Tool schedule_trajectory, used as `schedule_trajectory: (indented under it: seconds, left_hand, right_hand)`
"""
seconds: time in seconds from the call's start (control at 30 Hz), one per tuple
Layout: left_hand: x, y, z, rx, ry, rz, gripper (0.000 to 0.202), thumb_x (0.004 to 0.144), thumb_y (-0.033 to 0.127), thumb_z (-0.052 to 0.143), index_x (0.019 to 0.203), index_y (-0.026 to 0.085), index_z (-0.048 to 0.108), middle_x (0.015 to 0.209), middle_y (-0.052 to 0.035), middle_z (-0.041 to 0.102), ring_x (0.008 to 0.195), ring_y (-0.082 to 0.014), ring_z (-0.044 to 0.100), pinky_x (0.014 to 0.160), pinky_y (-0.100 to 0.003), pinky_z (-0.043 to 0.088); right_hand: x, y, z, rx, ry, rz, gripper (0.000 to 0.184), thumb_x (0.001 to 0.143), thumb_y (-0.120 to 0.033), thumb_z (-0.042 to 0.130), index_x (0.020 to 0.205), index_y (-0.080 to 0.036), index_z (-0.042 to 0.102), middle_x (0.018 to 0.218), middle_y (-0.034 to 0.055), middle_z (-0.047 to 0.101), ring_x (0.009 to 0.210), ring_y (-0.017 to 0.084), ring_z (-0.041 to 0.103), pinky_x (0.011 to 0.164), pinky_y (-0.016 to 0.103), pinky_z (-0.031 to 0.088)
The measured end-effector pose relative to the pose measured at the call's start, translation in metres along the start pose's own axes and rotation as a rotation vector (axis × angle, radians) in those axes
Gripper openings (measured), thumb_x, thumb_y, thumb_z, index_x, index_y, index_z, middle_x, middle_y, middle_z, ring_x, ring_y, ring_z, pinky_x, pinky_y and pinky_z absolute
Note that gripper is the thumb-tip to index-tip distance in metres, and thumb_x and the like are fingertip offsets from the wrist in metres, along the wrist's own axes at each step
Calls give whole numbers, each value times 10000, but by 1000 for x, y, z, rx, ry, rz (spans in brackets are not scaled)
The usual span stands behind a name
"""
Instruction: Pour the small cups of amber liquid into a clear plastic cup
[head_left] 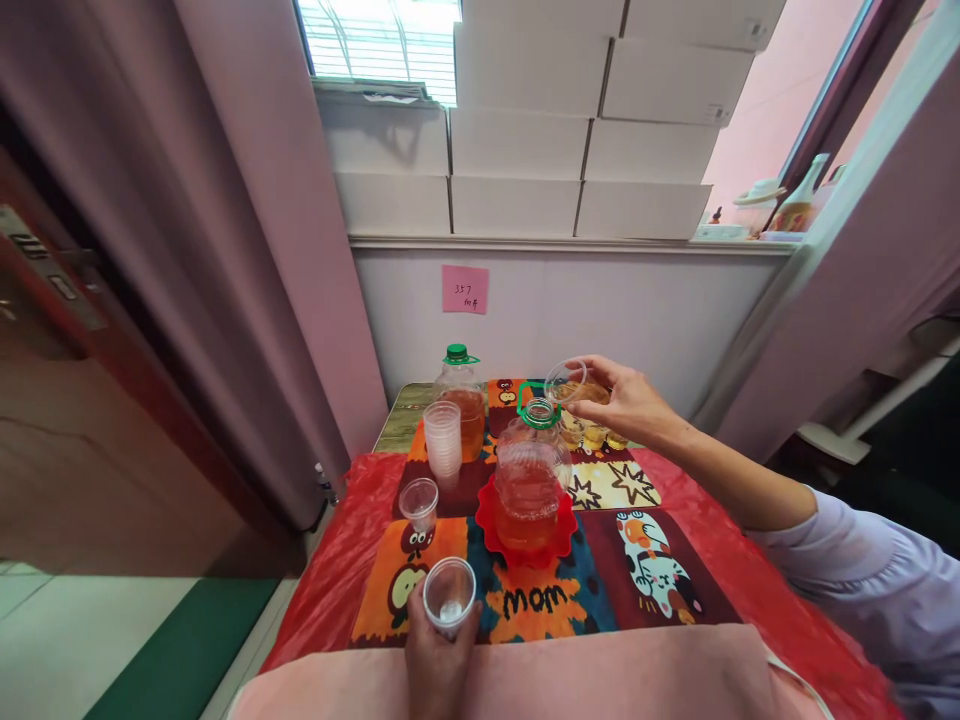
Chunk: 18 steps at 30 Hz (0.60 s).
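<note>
At the table's near edge, my left hand is closed around a clear plastic cup, its mouth facing up. My right hand reaches in from the right, fingers gripping another clear plastic cup tilted just above and beside the jug's mouth. That open jug, part filled with amber liquid, stands in a red scalloped dish. A green ring and strap hang at its neck. To the left are a single clear cup and a tall stack of cups.
Behind the stack stands a second jug with a green cap. Several small cups of amber liquid sit beneath my right hand. A patterned mat lies over the red table cover. White boxes line the ledge above.
</note>
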<state>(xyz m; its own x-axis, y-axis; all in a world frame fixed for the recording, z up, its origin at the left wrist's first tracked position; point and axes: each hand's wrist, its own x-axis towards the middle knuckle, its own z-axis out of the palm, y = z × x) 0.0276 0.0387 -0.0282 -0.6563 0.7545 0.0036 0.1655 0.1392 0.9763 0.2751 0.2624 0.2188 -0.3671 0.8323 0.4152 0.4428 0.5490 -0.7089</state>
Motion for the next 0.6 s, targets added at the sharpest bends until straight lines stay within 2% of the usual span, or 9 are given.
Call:
schedule_trajectory:
  seconds: [0.13, 0.47, 0.6]
  left_hand:
    - [0, 1, 0, 14, 7, -24, 761, 617, 604, 779, 1206, 200, 517, 1187, -147, 707, 1150, -358, 670, 1003, -513, 515]
    - [4, -12, 2, -25, -12, -14, 755, 624, 573, 791, 1221, 200, 520, 1213, -158, 705, 1170, -360, 662, 1016, -535, 502]
    - [3, -9, 2, -30, 4, -28, 774, 595, 579, 798, 1213, 197, 533, 1204, -163, 714, 1171, -370, 666, 1006, -538, 514]
  right_hand:
    - [-1, -10, 0, -85, 14, -33, 542, 717, -248, 773, 1247, -272, 660, 1169, 56, 753, 1050, 263, 726, 982, 468, 564]
    - [4, -23, -1, -252, 30, -117, 536, 688, -208, 755, 1217, -255, 687, 1149, 40, 753, 1002, 243, 719, 950, 427, 564]
    - [6, -24, -1, -271, 41, -142, 539, 680, -179, 744, 1210, -253, 688, 1160, 41, 747, 1032, 245, 713, 968, 428, 563]
